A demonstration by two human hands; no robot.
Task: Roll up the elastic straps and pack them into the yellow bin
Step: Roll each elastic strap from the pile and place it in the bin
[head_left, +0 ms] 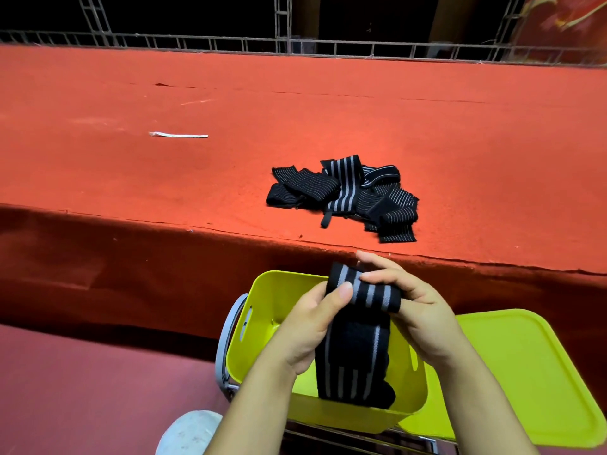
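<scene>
Above the one yellow plastic bin [262, 310], left hand [308, 326] and right hand [417, 307] pinch one black grey-striped elastic strap [358, 343]; a heap of black straps [345, 195], uncountable, lies beyond.

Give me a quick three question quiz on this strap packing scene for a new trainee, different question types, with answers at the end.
1. True or false: the yellow bin sits on the red platform.
2. What do the left hand and right hand grip? A) white strip B) black striped strap C) lid
3. Fill in: the unrolled straps lie in a ___ on the platform.

Key: 1 false; 2 B, the black striped strap; 3 pile.
</scene>
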